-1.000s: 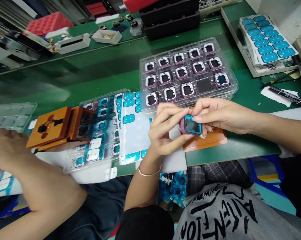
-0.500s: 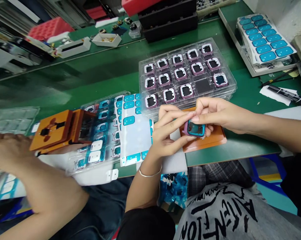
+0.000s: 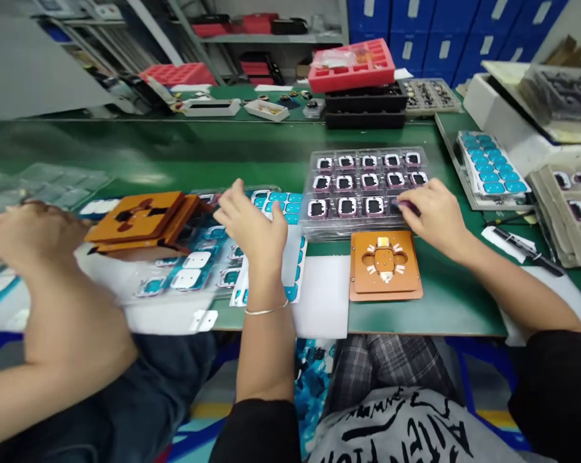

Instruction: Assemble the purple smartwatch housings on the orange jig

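My right hand (image 3: 437, 215) is over the front right of a clear plastic tray (image 3: 314, 226), its fingers closed on a purple watch case (image 3: 411, 207) at a front-row slot. My fingers cover most of that case. Other watch cases with white inner frames, such as one at the front (image 3: 347, 206), sit in rows in the tray. Raised with its fingers spread, my left hand (image 3: 254, 225) holds nothing above a sheet of blue stickers (image 3: 290, 206). In front of the tray lies an orange fixture plate (image 3: 385, 288) with an uncovered, watch-shaped recess.
A co-worker's arm (image 3: 69, 302) reaches in at the left, beside an orange block fixture (image 3: 141, 218) and a tray with blue-filmed cases (image 3: 208, 257). A white foam sheet (image 3: 324, 296) lies left of my plate. Blue sticker sheets (image 3: 490, 167) and a black marker (image 3: 517, 244) are at right.
The watch case has left the orange plate in my right hand and is now at the tray. My left hand has let go and moved left. The view has tilted up.
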`<state>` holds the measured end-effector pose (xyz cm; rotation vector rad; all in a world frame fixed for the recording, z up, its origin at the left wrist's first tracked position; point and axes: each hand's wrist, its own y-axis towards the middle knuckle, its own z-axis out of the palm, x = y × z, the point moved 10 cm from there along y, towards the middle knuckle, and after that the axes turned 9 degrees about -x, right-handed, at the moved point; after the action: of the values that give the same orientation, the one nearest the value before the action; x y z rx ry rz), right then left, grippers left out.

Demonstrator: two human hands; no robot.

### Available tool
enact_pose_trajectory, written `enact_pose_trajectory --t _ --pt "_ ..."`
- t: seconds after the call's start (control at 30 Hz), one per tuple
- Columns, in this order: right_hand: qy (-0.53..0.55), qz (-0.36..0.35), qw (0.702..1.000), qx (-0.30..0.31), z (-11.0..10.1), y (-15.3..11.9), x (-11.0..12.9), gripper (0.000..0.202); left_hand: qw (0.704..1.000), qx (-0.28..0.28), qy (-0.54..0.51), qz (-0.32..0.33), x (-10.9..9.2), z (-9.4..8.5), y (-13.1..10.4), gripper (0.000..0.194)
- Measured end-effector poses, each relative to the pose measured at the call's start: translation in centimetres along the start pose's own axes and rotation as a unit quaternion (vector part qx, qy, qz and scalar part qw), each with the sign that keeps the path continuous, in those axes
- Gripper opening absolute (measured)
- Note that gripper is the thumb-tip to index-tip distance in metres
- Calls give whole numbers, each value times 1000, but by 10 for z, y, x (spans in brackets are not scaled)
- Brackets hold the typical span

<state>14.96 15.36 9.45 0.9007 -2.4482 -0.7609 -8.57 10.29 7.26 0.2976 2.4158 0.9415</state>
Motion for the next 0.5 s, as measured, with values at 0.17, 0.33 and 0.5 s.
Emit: enact_pose_trajectory --t 0.17,0.33,0.5 --pt "5 -63 997 41 13 -3 9 29 968 -111 98 -204 82 -7 -27 84" --pt "-28 -101 994 24 10 5 5 33 905 -249 76 -337 149 -1 -47 87" --pt "-55 -115 991 -50 13 11 -5 23 906 -137 152 -371 135 -1 -36 90"
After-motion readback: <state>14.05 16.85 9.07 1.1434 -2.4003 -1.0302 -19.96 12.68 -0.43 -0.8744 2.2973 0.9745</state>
